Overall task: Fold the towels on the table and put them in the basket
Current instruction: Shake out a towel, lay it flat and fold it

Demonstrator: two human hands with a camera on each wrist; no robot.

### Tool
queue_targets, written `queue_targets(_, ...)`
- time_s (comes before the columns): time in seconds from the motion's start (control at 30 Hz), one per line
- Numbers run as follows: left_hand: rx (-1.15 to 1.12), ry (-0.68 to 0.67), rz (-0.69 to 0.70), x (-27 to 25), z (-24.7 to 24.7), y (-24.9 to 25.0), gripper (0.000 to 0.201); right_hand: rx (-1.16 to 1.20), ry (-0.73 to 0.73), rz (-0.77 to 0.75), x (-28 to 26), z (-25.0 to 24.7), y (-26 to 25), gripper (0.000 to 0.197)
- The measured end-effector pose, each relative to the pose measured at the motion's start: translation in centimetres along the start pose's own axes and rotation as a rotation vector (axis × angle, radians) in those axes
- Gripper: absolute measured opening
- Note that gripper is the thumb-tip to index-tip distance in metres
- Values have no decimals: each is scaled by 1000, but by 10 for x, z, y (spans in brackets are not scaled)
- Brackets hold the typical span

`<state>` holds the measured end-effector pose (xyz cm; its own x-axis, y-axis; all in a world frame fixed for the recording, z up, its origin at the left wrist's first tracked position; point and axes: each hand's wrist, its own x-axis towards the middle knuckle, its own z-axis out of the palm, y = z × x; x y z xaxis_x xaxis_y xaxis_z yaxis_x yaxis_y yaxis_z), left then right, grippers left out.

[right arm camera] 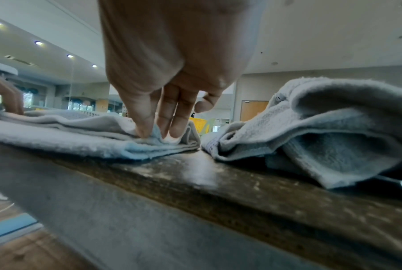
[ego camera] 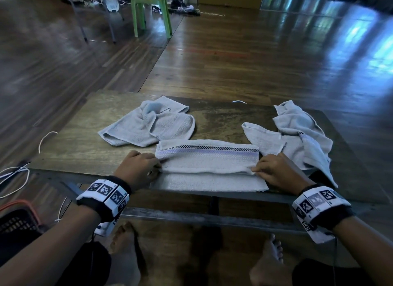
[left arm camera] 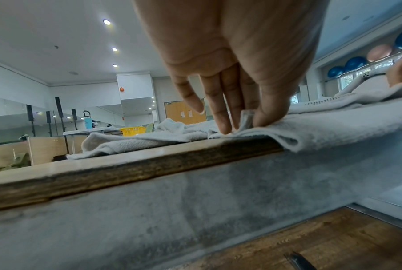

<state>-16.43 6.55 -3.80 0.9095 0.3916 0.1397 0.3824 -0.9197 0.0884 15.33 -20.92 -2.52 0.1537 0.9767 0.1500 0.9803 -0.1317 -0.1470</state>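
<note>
- The towels [ego camera: 209, 164] are soft, nubbly terry cloth, matt pale grey; one has a woven checkered band.
- The desk [ego camera: 221, 117] top is worn, scuffed dark wood with a dull metal frame.
- The floor [ego camera: 234, 58] is glossy wood planking.

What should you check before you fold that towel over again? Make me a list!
1. Left hand pinches the towel corner: ok.
2. Right hand pinches the other corner: ok.
3. Folded edge lies straight between the hands: ok.
4. Other towels lie off it: the left towel is ok; the right towel touches or overlaps its far right corner: not ok.
5. Near edge reaches the table edge; hanging over: cannot tell.
6. Basket room: cannot tell.
</note>
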Motion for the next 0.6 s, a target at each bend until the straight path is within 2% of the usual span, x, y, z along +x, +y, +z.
queue_targets(0.2,-5,-23,-7,2,-3,1,12,-117,144,-29,-6,1,-4,16)
queue_targets(0.33,2,-58,-11,3,-5,3,15,-118,107,-25,-10,7,-6,17)
queue_targets(0.5,-13,-55,-23,1,-8,6,13,-124,28,7,-7,7,-5,27)
queue_targets(0.6,-16,-62,-28,0,-7,7,14,-116,12,-12,-1,8,-4,24)
